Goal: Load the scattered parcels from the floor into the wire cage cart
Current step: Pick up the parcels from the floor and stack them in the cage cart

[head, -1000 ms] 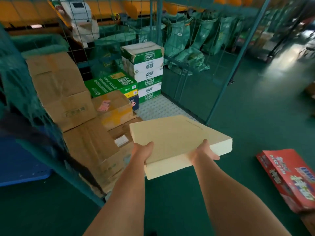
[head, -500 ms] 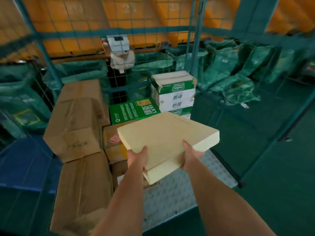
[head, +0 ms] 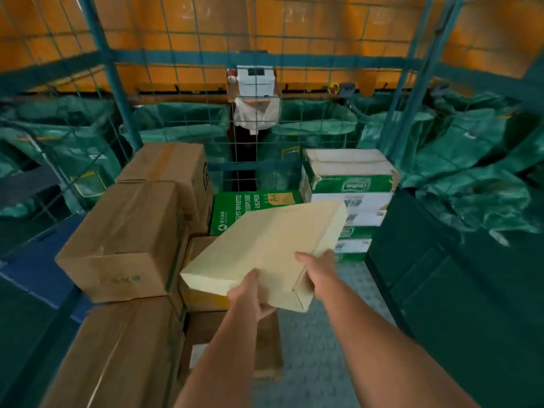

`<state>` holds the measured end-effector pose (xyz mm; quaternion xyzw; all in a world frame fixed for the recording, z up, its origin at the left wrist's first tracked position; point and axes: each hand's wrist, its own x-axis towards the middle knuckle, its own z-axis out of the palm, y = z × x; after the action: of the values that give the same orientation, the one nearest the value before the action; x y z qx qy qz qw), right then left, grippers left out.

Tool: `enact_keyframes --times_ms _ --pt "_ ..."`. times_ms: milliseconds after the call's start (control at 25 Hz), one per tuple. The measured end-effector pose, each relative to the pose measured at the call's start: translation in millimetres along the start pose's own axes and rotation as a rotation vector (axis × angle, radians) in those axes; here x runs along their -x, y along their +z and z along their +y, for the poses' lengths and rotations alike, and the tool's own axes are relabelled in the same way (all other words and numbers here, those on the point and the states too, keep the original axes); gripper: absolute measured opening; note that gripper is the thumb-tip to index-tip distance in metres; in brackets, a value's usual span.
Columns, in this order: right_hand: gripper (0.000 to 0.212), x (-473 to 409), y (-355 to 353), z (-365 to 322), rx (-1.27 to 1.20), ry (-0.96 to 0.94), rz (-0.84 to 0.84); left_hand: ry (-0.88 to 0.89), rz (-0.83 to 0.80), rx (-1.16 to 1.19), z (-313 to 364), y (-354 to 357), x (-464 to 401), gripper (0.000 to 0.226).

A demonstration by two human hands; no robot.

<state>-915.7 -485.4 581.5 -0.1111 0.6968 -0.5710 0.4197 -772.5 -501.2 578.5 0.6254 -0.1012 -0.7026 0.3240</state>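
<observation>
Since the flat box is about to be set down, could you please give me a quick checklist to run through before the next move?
1. Left hand holds the flat box at its near edge: ok.
2. Right hand holds its right side: ok.
3. Box is inside the cage cart, over the stacked load: ok.
4. Box is level: not ok, it tilts.
5. Landing spot on the green paper carton is free: cannot tell, the box hides most of it.
6. Brown cartons at left look stable: ok.

Green sacks (head: 459,172) slumped beyond mesh; orange wall (head: 323,28) behind; white device (head: 255,78) mounted centre.
</observation>
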Motion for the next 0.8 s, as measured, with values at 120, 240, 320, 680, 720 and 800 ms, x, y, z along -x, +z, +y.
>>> enact_keyframes --times_ms 120,240,320,680,720,800 --pt "0.057 -29 6 -30 0.055 -0.029 -0.047 -0.081 -0.073 0.064 18 12 -18 0.061" --pt "0.063 -40 20 -52 0.076 0.000 -0.129 -0.105 -0.041 0.117 46 15 -16 0.055" --pt "0.072 -49 29 -64 0.120 -0.001 -0.139 -0.160 0.000 0.186 62 19 -28 0.047" --pt "0.052 -128 55 -104 0.102 0.003 -0.090 -0.047 0.054 0.275 124 74 -63 0.054" --pt "0.055 -143 61 -106 0.133 0.042 -0.067 -0.036 0.058 0.270 133 83 -73 0.051" --pt "0.069 -175 69 -105 0.235 0.176 -0.069 -0.034 0.074 0.235 148 104 -103 0.045"
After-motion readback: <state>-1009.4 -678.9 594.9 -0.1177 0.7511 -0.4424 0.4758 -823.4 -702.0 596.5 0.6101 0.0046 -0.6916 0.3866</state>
